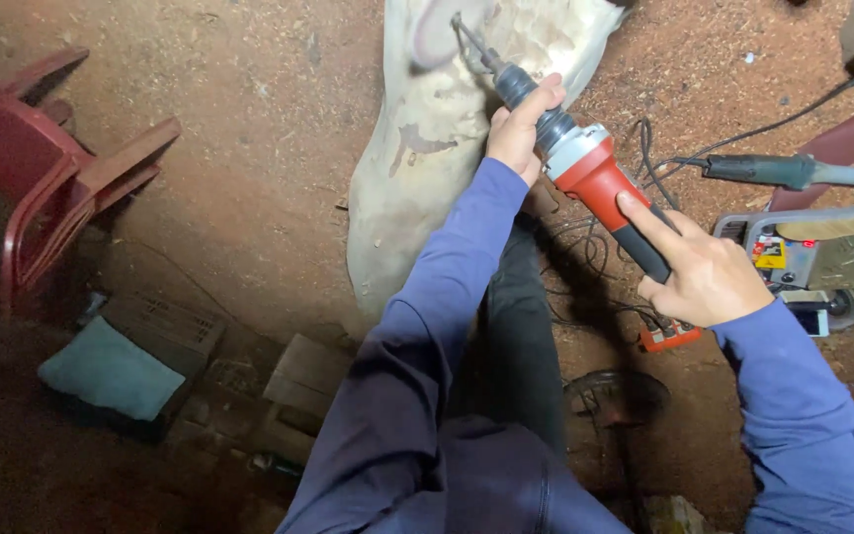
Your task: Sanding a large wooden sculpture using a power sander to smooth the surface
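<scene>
both hands clench the red die grinder, left hand at its 11 o'clock neck, right hand on the handle; it looks heavy and stiff, bit on the pale wood carving.

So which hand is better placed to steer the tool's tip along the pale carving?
Probably the left hand: it grips the red power tool at its front collar, close to the bit on the pale carved wood. The right hand holds the rear handle, farther back.
</scene>
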